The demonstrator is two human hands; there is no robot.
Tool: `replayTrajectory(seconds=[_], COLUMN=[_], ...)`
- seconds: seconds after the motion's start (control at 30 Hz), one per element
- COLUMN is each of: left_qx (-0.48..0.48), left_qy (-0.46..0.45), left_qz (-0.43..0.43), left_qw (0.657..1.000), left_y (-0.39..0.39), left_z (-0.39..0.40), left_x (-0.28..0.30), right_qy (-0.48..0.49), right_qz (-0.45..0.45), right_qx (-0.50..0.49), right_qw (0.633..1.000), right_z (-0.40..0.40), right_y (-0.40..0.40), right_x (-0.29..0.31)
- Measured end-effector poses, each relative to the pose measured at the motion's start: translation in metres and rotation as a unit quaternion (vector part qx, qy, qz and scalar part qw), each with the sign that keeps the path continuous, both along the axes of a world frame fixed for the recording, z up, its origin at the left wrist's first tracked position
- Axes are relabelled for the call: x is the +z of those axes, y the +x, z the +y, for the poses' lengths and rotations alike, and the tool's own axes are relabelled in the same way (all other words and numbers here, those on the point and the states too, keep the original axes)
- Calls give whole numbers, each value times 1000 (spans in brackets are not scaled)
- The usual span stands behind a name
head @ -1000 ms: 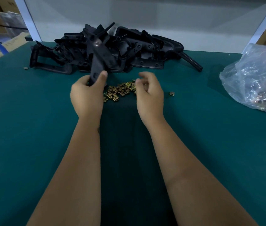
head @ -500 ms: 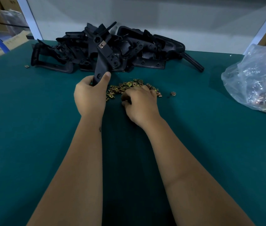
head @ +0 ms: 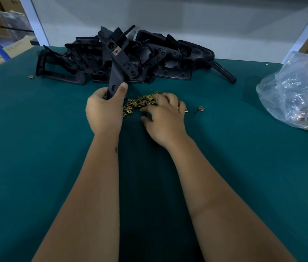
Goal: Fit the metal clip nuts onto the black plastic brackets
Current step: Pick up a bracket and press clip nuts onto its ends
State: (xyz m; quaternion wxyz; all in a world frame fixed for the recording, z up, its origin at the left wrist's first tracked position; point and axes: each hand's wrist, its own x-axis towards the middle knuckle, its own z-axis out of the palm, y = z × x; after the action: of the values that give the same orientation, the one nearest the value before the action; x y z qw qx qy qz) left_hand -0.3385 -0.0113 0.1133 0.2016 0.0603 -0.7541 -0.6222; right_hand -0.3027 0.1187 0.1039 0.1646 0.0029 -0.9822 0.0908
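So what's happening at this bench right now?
A person is fitting metal clip nuts onto black plastic brackets. The left hand holds one bracket upright; a nut already sits near its top. The right hand rests on the loose pile of nuts on the green table, apparently picking another. More brackets lie heaped behind.

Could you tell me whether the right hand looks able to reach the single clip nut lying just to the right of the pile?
Probably yes: the right hand rests on the clip nut pile, and the stray clip nut lies close beside it on bare mat, nothing between.
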Motion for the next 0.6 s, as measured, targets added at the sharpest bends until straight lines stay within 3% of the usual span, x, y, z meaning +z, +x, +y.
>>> replayTrajectory(seconds=[0.07, 0.4, 0.6], left_qx=[-1, -3, -47], left_qy=[1, -12, -94], left_qz=[-5, -19, -6], left_qw=[1000, 1000, 994], left_y=[-1, -3, -1], left_z=[-1, 0, 1], left_x=[-1, -2, -2], right_qy=[-19, -32, -80], right_qz=[43, 28, 41], right_qx=[-16, -40, -23], right_qw=[999, 998, 996], right_z=[3, 4, 5], right_y=[1, 1, 1], right_x=[1, 1, 2])
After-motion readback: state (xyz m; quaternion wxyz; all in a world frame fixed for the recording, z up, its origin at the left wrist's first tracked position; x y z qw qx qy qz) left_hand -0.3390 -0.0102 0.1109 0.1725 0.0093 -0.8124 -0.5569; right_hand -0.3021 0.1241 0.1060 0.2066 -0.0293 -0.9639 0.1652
